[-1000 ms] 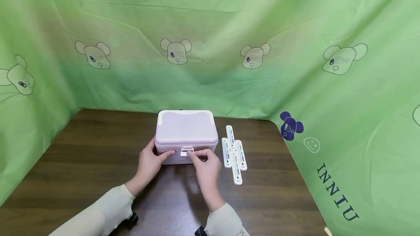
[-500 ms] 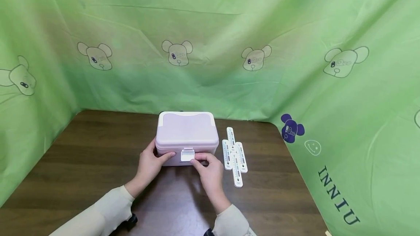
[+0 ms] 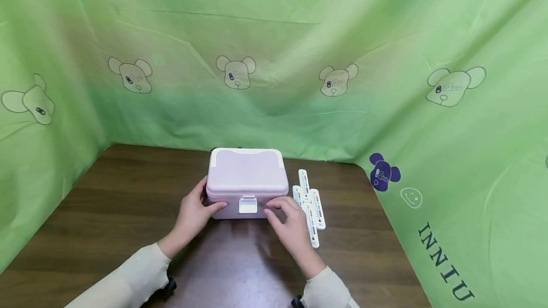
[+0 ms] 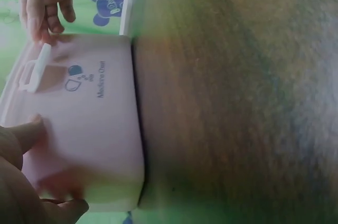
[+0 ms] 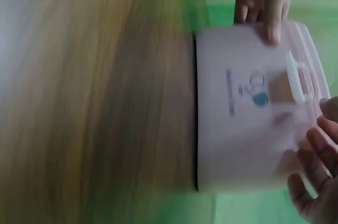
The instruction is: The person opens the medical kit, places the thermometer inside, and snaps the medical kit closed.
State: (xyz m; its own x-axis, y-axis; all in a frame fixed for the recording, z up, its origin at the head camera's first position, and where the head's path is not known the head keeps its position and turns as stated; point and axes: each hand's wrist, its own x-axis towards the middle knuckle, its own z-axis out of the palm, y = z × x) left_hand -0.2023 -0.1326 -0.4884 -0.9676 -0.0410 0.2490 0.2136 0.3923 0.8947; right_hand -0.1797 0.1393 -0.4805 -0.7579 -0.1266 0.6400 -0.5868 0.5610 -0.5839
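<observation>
A pale lilac medicine box [image 3: 246, 171] stands on the table with its lid down. Its white front latch [image 3: 248, 206] sticks out from the front wall, as the left wrist view shows. My left hand [image 3: 190, 215] holds the box at its left front corner, thumb on the front and the other fingers round the side. Just right of the latch is my right hand [image 3: 293, 228], fingers loosely bent and nothing between thumb and fingertips. In the right wrist view the latch [image 5: 294, 78] is free of both hands. Printed lettering [image 4: 101, 80] on the front reads "Medicine Chest".
Several white thermometer-like strips [image 3: 318, 209] with printed scales lie on the brown wooden table [image 3: 368, 251], right of the box and partly behind my right hand. A green curtain [image 3: 274, 122] with bear drawings hangs behind the table and along its sides.
The latch has swung out and down from under my right fingers. My right hand has let go of it and moved right. My left hand stays on the box.
</observation>
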